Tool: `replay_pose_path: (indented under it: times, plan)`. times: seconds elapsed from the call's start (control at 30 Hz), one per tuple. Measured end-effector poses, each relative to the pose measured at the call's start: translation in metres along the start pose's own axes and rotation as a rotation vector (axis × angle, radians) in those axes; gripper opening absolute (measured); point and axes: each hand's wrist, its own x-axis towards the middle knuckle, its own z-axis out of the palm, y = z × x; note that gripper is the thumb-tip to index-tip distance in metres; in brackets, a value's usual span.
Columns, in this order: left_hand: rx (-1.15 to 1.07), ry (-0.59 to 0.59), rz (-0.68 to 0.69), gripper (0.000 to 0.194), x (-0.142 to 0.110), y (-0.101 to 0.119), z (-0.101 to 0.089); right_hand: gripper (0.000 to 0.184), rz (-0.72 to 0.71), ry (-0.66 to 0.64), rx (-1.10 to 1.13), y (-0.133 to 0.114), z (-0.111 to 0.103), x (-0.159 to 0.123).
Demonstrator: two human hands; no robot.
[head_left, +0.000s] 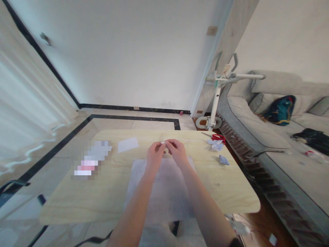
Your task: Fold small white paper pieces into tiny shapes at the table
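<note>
My left hand and my right hand meet above the far edge of a pale translucent sheet on the table. The fingertips of both are pinched together on a small white piece of paper, mostly hidden by the fingers. Left of my hands lies a flat white paper sheet. Over on the right are red-handled scissors, with crumpled or folded white paper pieces against them. A small bluish folded paper lies nearer to me.
The light wooden table has rounded corners. A blurred-out patch covers something at its left side. Beyond the right edge stand a white exercise machine and a grey sofa with a teal bag. A white curtain hangs at left.
</note>
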Motion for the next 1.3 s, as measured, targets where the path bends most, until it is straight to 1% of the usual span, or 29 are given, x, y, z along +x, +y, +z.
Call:
replay_pose_path:
  times: [0.13,0.17,0.23,0.3,0.37,0.5,0.6,0.67,0.73,0.8,0.87,0.97,1.03,1.13,1.23,1.3]
  plan:
    - [-0.074,0.106,0.007,0.026,0.008,-0.005,-0.007,0.03,-0.028,0.002,-0.135,0.007,-0.011,-0.013]
    - [-0.088,0.126,0.013,0.025,0.009,-0.006,-0.009,0.028,-0.036,-0.013,-0.179,0.01,-0.014,-0.019]
    - [-0.101,0.141,0.025,0.024,0.012,-0.007,-0.011,0.019,-0.061,-0.077,-0.297,0.015,-0.02,-0.03]
    - [-0.107,0.13,0.036,0.023,0.013,-0.007,-0.009,0.017,-0.063,-0.129,-0.379,0.02,-0.024,-0.04]
    - [-0.119,0.1,0.047,0.023,0.013,-0.007,-0.006,0.018,-0.052,-0.146,-0.438,0.024,-0.026,-0.044]
    - [-0.124,0.04,0.043,0.024,0.012,-0.007,0.002,0.018,-0.031,-0.069,-0.509,0.027,-0.027,-0.041]
    - [-0.108,0.036,0.005,0.023,0.012,-0.006,0.004,0.018,-0.016,-0.012,-0.463,0.024,-0.027,-0.032]
    - [-0.118,0.03,-0.02,0.024,0.014,-0.007,0.005,0.021,-0.011,0.008,-0.394,0.02,-0.025,-0.025]
    - [-0.148,0.022,-0.041,0.025,0.018,-0.008,0.007,0.026,-0.008,0.002,-0.334,0.016,-0.021,-0.016]
    - [-0.193,0.006,-0.067,0.026,0.023,-0.011,0.011,0.03,-0.008,-0.036,-0.306,0.014,-0.016,-0.005]
    - [-0.249,-0.008,-0.093,0.027,0.029,-0.015,0.014,0.035,-0.001,-0.042,-0.285,0.016,-0.009,0.006]
    - [-0.322,-0.016,-0.118,0.027,0.035,-0.022,0.019,0.035,-0.002,0.03,-0.236,0.023,0.0,0.019]
    - [-0.318,0.014,-0.125,0.026,0.035,-0.027,0.019,0.034,-0.027,0.05,-0.214,0.029,0.003,0.021]
    - [-0.234,0.052,-0.117,0.024,0.03,-0.031,0.015,0.032,-0.049,0.041,-0.188,0.034,0.004,0.016]
    - [-0.16,0.022,-0.095,0.022,0.026,-0.031,0.01,0.031,-0.057,0.041,-0.152,0.034,0.002,0.008]
    - [-0.17,0.015,-0.083,0.021,0.025,-0.028,0.008,0.032,-0.054,0.025,-0.135,0.032,0.001,0.007]
